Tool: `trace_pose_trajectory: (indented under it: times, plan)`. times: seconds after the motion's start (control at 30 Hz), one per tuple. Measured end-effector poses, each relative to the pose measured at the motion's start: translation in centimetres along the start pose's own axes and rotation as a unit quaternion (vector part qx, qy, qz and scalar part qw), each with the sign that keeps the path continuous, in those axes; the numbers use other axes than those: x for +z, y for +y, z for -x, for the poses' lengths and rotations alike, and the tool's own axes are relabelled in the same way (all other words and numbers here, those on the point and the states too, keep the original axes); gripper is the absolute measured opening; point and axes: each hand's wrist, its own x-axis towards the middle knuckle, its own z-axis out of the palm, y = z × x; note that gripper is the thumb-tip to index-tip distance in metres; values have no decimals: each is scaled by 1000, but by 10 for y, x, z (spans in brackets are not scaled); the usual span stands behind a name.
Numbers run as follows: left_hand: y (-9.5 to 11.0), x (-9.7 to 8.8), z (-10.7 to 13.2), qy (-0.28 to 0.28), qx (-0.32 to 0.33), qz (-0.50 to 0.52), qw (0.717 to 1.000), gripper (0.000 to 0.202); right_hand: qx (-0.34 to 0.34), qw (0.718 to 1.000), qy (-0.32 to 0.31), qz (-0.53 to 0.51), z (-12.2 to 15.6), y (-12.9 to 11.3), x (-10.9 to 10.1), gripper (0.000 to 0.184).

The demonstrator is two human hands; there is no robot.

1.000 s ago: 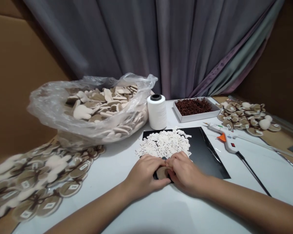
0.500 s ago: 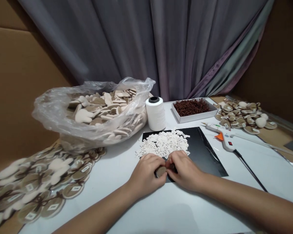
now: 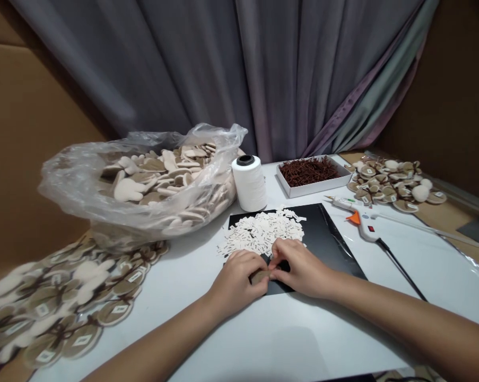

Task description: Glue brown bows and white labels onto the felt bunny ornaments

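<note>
My left hand (image 3: pixel 237 281) is closed round a brown felt piece (image 3: pixel 260 276), only part of which shows between thumb and fingers. At the piece's right edge, my right hand (image 3: pixel 301 268) pinches with thumb and forefinger; whether a smaller thing is in that pinch is hidden. Both hands are over the near edge of a black sheet (image 3: pixel 322 244). Just beyond them lies a heap of small white printed labels (image 3: pixel 267 231), spread partly off the sheet.
A plastic bag (image 3: pixel 76 185) of felt shapes stands at left, behind labelled pieces with bows (image 3: pixel 80 339). Behind the sheet are a white thread cone (image 3: pixel 250 185) and a box of brown bows (image 3: pixel 313 172). At right are a glue gun (image 3: pixel 360 217) and more finished-looking pieces (image 3: pixel 394 185).
My right hand's fingertips have shifted to a pinch at the felt piece's right edge, with its fingers more arched. The whole view has shifted slightly; my left hand keeps its hold.
</note>
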Motion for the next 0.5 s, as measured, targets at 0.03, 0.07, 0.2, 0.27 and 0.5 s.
trace_pose_trajectory:
  times: [0.03,0.07,0.2,0.27,0.5]
  plan:
    - [0,0,1,3,0,0,1000,4,-6,1000,5,10,1,0,0,27]
    - [0,0,1,5,-1,-1,1000,5,-10,1000,8,20,1,0,0,26]
    - [1,1,3,4,-14,-25,1000,10,-20,998,10,56,2,-2,1,24]
    - [2,1,3,9,-13,-52,999,11,-21,997,9,68,2,-2,2,24]
    - [4,4,1,23,15,-105,994,10,-5,998,14,59,3,-1,3,26]
